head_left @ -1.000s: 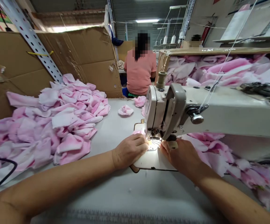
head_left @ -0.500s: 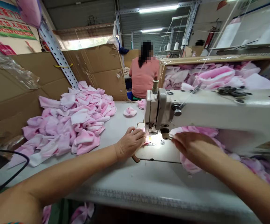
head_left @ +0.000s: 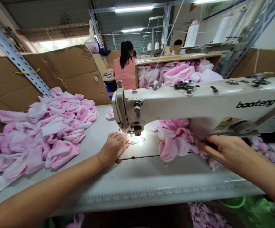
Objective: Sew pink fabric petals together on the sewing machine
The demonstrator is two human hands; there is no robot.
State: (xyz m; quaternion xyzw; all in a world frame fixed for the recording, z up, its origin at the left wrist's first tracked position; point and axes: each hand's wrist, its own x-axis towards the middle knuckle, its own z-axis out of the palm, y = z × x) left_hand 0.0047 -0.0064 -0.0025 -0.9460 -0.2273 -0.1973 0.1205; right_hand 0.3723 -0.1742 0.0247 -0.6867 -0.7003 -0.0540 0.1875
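My left hand [head_left: 114, 147] is beside the needle of the white sewing machine [head_left: 166, 103], its fingers closed on a small pink fabric piece [head_left: 127, 138] under the lit presser foot. Right of the needle, my right hand [head_left: 225, 150] is below the machine arm, fingers closed around a slim dark tool [head_left: 211, 144] whose kind I cannot make out. Several pink and white fabric pieces [head_left: 173, 142] lie bunched between the needle area and my right hand, partly under the machine arm.
A large heap of pink and white fabric [head_left: 44, 129] covers the table's left side, against a cardboard wall [head_left: 73, 72]. Behind the machine stands a box [head_left: 175, 58] full of similar fabric. A co-worker [head_left: 125, 69] sits beyond. A ruler strip [head_left: 137, 194] runs along the front edge.
My right hand has moved right, away from the needle area, to beyond the bunched fabric. My left hand stays at the needle with the fabric. The view has turned right.
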